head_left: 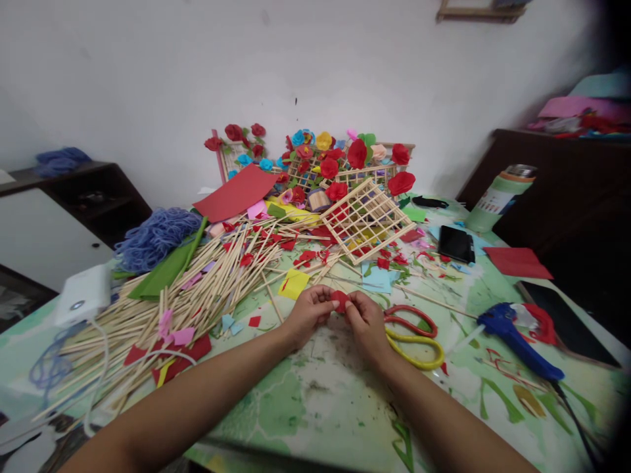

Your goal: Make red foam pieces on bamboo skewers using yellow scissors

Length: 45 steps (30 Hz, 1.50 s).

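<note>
Between the fingertips of both hands is a small red paper piece (340,301), held just above the table near its middle. My left hand (311,312) pinches its left edge, and my right hand (363,322) pinches the right edge. Part of the piece is hidden by the fingers. Right beside my right hand lie scissors with one red and one yellow handle (417,348); the hand covers part of them. A yellow paper square (294,284) rests just beyond my left hand. Light blue paper scraps (377,277) lie farther back.
Many thin wooden sticks (197,295) are heaped at left, beside blue yarn (158,240) and a white device (83,295). Paper flowers and a stick lattice (367,220) stand at the back. A blue glue gun (520,341), phone (456,244), tablet (566,322) and bottle (500,200) are at right.
</note>
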Available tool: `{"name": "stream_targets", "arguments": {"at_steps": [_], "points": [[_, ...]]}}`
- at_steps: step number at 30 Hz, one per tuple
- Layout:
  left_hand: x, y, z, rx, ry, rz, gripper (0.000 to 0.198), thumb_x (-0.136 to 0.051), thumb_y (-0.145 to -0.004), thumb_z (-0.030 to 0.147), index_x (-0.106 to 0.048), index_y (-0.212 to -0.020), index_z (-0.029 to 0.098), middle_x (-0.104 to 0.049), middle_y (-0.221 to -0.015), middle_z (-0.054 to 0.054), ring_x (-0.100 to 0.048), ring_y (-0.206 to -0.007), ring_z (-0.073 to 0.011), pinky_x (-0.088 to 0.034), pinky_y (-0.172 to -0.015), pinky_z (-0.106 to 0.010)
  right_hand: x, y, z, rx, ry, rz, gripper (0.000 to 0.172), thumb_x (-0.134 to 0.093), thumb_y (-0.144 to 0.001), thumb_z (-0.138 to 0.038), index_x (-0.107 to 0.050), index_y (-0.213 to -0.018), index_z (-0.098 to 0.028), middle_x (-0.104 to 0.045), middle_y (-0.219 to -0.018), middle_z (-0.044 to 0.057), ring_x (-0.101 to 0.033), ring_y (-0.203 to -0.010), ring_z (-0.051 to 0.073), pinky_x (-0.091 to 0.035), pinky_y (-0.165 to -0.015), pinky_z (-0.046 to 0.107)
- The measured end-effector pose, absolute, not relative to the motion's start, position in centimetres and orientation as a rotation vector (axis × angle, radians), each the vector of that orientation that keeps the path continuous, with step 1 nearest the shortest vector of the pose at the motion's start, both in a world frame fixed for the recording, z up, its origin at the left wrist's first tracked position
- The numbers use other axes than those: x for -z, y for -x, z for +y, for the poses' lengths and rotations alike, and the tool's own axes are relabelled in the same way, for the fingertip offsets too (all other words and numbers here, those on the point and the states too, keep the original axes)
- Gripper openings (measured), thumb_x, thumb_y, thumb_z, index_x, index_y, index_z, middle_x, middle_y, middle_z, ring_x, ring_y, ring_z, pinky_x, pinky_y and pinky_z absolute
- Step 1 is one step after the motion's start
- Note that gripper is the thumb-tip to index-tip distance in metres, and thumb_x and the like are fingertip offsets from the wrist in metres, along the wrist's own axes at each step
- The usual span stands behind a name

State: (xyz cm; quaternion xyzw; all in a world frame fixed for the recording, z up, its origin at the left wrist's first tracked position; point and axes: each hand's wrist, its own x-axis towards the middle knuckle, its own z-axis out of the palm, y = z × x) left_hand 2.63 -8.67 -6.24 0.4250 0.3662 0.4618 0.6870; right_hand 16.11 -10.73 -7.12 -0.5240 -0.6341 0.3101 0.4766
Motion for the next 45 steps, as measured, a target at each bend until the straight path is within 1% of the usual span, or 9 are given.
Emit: {"name": "stream_targets", "arguments": {"at_steps": [5, 11, 17, 24, 30, 32, 37, 40, 45], "points": [[6.41, -2.60, -8.69, -1.014, -0.966, 0.818, 0.028, -0.072, -0.058, 0.023, -0.054, -0.078, 0.012, -0.051, -0.059, 0.004, -0.036, -0.042, -0.0015, -0.024, -0.040, -0.015, 6.95, -16.00, -10.78, -0.760, 1.279, -1.540, 0.019, -0.043, -0.082, -0.030, -0.051, -0.071, -0.019, -0.049, -0.057, -0.003, -0.043, -0.053, 0.011, -0.031, -0.051, 0.023], [6.74, -2.57, -8.62, -0.990, -1.087, 0.794, 0.027, -0.072, -0.057, 0.021, -0.056, -0.077, 0.013, -0.058, -0.069, -0.001, -0.051, -0.059, -0.0076, -0.038, -0.053, -0.017, 6.74, -16.00, -10.85, -0.750, 1.281, -1.538, 0.018, -0.045, -0.081, -0.030, -0.051, -0.067, -0.019, -0.052, -0.057, -0.002, -0.045, -0.054, 0.012, -0.033, -0.052, 0.023], [6.59, -2.59, -8.69, -0.987, -1.110, 0.813, 0.026, -0.072, -0.057, 0.021, -0.056, -0.076, 0.014, -0.059, -0.070, 0.000, -0.054, -0.064, -0.0094, -0.042, -0.062, -0.020, 6.77, -16.01, -10.84, -0.757, 1.300, -1.542, 0.016, -0.046, -0.079, -0.027, -0.050, -0.066, -0.019, -0.052, -0.056, -0.003, -0.044, -0.053, 0.012, -0.032, -0.050, 0.023], [6.73, -2.57, -8.64, -1.003, -1.104, 0.808, 0.026, -0.072, -0.057, 0.019, -0.056, -0.076, 0.013, -0.059, -0.071, 0.000, -0.054, -0.065, -0.0092, -0.042, -0.063, -0.020, 6.85, -16.01, -10.76, -0.726, 1.334, -1.576, 0.012, -0.047, -0.076, -0.025, -0.047, -0.066, -0.019, -0.045, -0.054, -0.004, -0.039, -0.050, 0.010, -0.027, -0.048, 0.022], [6.63, -2.61, -8.70, -1.030, -1.093, 0.821, 0.028, -0.073, -0.058, 0.020, -0.055, -0.077, 0.013, -0.058, -0.070, 0.000, -0.054, -0.063, -0.0088, -0.041, -0.059, -0.019, 6.95, -16.08, -10.66, -0.681, 1.346, -1.626, 0.007, -0.047, -0.073, -0.022, -0.048, -0.066, -0.019, -0.044, -0.054, -0.004, -0.038, -0.051, 0.011, -0.027, -0.049, 0.023], [6.64, -2.60, -8.70, -1.043, -1.076, 0.831, 0.029, -0.073, -0.057, 0.021, -0.054, -0.078, 0.013, -0.058, -0.069, 0.000, -0.053, -0.061, -0.0085, -0.039, -0.055, -0.018, 7.01, -16.07, -10.66, -0.669, 1.350, -1.640, 0.006, -0.047, -0.072, -0.021, -0.048, -0.067, -0.019, -0.044, -0.055, -0.004, -0.039, -0.052, 0.011, -0.028, -0.049, 0.023], [6.83, -2.53, -8.51, -1.080, -1.032, 0.843, 0.030, -0.072, -0.060, 0.022, -0.052, -0.081, 0.014, -0.054, -0.063, 0.003, -0.041, -0.045, -0.0032, -0.026, -0.040, -0.015, 6.99, -16.00, -10.70, -0.640, 1.369, -1.681, 0.004, -0.047, -0.071, -0.020, -0.048, -0.067, -0.019, -0.045, -0.055, -0.004, -0.041, -0.052, 0.011, -0.029, -0.050, 0.022], [6.86, -2.51, -8.38, -1.115, -1.017, 0.830, 0.027, -0.070, -0.062, 0.021, -0.051, -0.080, 0.014, -0.052, -0.060, 0.004, -0.035, -0.040, -0.0011, -0.024, -0.038, -0.015, 6.93, -16.03, -10.73, -0.647, 1.382, -1.707, 0.003, -0.046, -0.071, -0.019, -0.049, -0.068, -0.019, -0.046, -0.055, -0.004, -0.042, -0.052, 0.011, -0.029, -0.051, 0.022], [6.78, -2.47, -8.35, -1.131, -1.008, 0.822, 0.025, -0.068, -0.064, 0.019, -0.050, -0.080, 0.014, -0.049, -0.057, 0.006, -0.032, -0.039, -0.0003, -0.022, -0.038, -0.015, 6.83, -16.02, -10.79, -0.645, 1.385, -1.707, 0.005, -0.047, -0.071, -0.020, -0.048, -0.066, -0.018, -0.046, -0.055, -0.005, -0.042, -0.051, 0.010, -0.029, -0.050, 0.021]]}}
